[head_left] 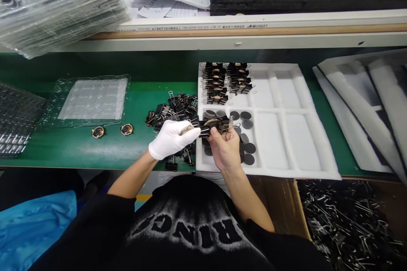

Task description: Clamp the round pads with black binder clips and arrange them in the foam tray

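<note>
My right hand (226,147), bare, grips a round gold-rimmed watch case (210,123) that has black binder clips on its sides. In a white glove, my left hand (173,136) pinches the handle of a black binder clip (204,130) at the left edge of that case. The fingers partly hide how far the clip reaches over the rim. Behind and below the glove lies a loose pile of binder clips (182,106). Several dark discs (249,148) lie in the tray compartment under my right hand.
A white foam tray (282,112) holds rows of clipped watch cases (216,82) at its back left. Two gold-rimmed watch cases (126,129) lie on the green table near a clear plastic tray (92,99). Foam sheets (356,114) lean at right, above a box of binder clips (349,224).
</note>
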### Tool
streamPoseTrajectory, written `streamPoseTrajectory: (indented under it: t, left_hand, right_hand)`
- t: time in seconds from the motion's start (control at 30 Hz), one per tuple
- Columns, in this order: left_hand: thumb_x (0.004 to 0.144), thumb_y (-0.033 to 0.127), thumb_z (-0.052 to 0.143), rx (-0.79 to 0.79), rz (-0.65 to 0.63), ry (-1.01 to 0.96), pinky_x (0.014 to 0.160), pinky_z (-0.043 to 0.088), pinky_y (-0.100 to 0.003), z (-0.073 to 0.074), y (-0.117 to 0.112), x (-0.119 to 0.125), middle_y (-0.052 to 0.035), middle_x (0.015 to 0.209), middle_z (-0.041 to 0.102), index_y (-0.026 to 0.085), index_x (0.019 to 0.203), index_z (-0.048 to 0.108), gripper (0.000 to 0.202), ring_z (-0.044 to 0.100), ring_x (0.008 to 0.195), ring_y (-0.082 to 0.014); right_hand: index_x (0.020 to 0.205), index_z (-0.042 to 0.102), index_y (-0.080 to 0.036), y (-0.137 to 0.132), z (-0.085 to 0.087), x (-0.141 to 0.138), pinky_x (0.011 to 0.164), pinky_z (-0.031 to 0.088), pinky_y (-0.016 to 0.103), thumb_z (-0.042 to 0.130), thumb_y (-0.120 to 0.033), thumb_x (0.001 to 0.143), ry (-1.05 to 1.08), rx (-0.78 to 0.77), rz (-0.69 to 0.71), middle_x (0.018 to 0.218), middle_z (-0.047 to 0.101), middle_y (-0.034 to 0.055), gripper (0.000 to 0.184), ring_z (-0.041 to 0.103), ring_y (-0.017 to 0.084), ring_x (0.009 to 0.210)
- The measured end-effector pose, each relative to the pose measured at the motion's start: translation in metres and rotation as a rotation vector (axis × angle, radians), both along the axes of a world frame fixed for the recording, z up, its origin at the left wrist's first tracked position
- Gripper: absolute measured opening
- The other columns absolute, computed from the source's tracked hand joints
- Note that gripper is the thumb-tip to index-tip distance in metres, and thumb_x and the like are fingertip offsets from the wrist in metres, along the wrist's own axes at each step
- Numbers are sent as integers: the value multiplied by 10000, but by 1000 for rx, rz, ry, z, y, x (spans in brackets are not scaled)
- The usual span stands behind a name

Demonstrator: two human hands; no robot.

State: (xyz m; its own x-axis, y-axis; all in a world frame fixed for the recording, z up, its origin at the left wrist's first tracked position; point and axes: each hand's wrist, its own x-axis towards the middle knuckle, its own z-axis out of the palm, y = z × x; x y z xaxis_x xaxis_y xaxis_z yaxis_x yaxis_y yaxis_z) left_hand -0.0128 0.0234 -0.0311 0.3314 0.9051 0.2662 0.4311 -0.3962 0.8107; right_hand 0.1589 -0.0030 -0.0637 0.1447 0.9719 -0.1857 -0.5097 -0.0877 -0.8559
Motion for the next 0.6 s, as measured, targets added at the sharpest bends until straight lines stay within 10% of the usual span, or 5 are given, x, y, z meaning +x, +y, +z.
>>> streamPoseTrajectory:
  t: [0.23, 0.43, 0.6]
  left_hand:
    - [955, 399, 631, 4, 4, 105, 502, 332, -214, -2, -2, -3, 76, 561, 475, 189, 716, 550, 328, 381, 500, -67]
    - [947, 483, 700, 775, -249, 455, 577, 341, -314, 11, 12, -15, -1, 604, 611, 194, 776, 637, 341, 529, 542, -139]
    - [998, 216, 617, 1077, -418, 651, 570, 280, -337, 19, 18, -9, -7, 644, 622, 177, 913, 687, 117, 554, 584, -155]
  right_hand:
    - [1076, 668, -281, -2, 0, 8, 1067, 584, 412, 956, -446, 690, -2, 13, 70, 1141, 765, 43, 509, 721, 205, 1082]
    - [1405, 624, -333, 10, 15, 78, 898, 663, 516, 816, -845, 628, 83, 15, 629, 1459, 674, 125, 950, 740, 301, 1136]
    - [1137, 801, -225, 27, 33, 101, 730, 645, 327, 760, -655, 849, -338, -23, 882, 1131, 811, 111, 519, 770, 224, 959]
